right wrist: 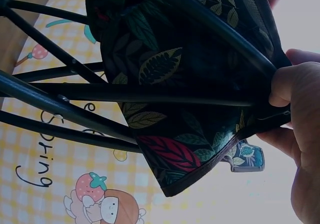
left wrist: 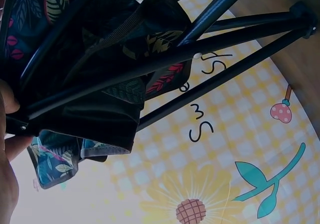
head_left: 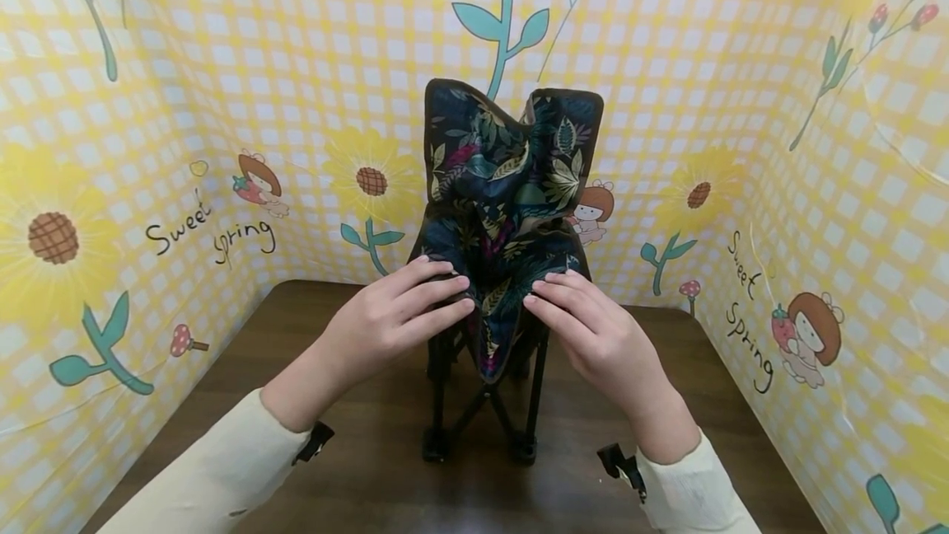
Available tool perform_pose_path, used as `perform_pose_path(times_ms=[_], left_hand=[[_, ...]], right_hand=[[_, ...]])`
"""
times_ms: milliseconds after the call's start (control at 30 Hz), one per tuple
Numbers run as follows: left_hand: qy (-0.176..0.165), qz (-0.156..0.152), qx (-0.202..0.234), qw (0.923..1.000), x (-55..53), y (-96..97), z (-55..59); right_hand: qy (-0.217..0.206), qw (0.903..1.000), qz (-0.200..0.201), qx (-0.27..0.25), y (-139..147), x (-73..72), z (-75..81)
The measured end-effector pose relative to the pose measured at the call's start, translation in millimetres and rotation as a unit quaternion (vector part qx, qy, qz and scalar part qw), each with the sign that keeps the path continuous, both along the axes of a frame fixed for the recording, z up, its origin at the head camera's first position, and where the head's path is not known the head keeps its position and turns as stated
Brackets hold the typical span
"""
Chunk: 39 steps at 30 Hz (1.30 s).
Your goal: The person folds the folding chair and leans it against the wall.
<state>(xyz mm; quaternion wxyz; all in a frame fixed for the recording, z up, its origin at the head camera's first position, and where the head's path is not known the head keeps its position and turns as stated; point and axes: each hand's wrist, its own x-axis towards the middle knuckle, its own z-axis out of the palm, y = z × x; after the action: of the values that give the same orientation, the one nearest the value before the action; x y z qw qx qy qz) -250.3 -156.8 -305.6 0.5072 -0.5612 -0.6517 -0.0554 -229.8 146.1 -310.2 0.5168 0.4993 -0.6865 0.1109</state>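
Note:
A small folding chair (head_left: 485, 159) with dark leaf-print fabric stands partly folded on the table, its seat sagging to a point in the middle. My left hand (head_left: 385, 307) holds the front left corner of the seat, fingers over the top and thumb below. On the opposite front corner, my right hand (head_left: 600, 328) grips in the same way. The right wrist view shows the thumb (right wrist: 282, 86) against the corner where the black tubes (right wrist: 200, 94) meet the cloth. Crossed black legs (left wrist: 225, 29) run down from the seat in the left wrist view.
The brown wooden table (head_left: 296, 452) carries the chair. Behind it and on both sides hangs a yellow checked sheet (head_left: 334, 48) printed with flowers and figures. Black straps (head_left: 623, 468) are on both cream sleeves (head_left: 215, 460).

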Motion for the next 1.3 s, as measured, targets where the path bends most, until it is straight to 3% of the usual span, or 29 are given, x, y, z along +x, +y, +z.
perform_pose_path(times_ms=[333, 667, 1300], left_hand=[[-0.001, 0.005, 0.001, 1.0, -2.4, 6.3, 0.9], [0.01, 0.0, 0.029, 0.9995, -6.7, 13.0, -1.4], [0.009, 0.0, 0.019, 0.9998, -8.7, 13.3, 2.7]], right_hand=[[-0.005, 1.0, 0.003, -0.005, -4, -1.1, 2.6], [-0.001, 1.0, 0.003, -0.002, -8, -6.4, 2.6], [-0.016, 0.9999, 0.001, -0.004, -18, -11.1, 3.4]])
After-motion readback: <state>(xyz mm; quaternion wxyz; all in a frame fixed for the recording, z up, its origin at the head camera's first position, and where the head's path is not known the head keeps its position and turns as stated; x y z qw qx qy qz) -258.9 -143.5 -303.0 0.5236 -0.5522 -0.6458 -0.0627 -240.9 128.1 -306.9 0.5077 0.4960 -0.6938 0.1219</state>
